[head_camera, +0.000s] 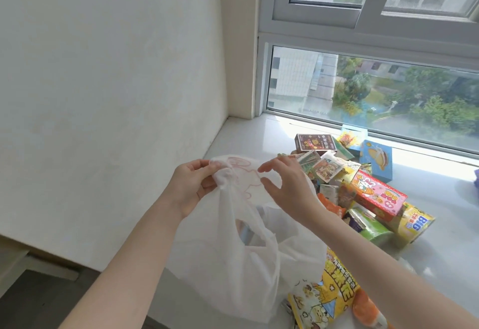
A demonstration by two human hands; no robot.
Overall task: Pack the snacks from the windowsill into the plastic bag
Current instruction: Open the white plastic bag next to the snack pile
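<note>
Vertically, plastic bag (233,264) hangs handles-up, left hand (193,186) gripping its top, right hand (287,186) spread open beside

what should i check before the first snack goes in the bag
1. Grip on the bag: ok. The left hand pinches the bunched top of the plastic bag.
2. Bag mouth open: not ok. The top is gathered together and no opening shows.
3. Free hand: ok. The right hand holds nothing, its fingers spread beside the bag's top.
4. Snacks ready: ok. The snack pile lies on the windowsill, just beyond the right hand.
5. Bag hangs clear: not ok. It drapes over part of the yellow packet.
6. Bag empty: cannot tell.
</note>
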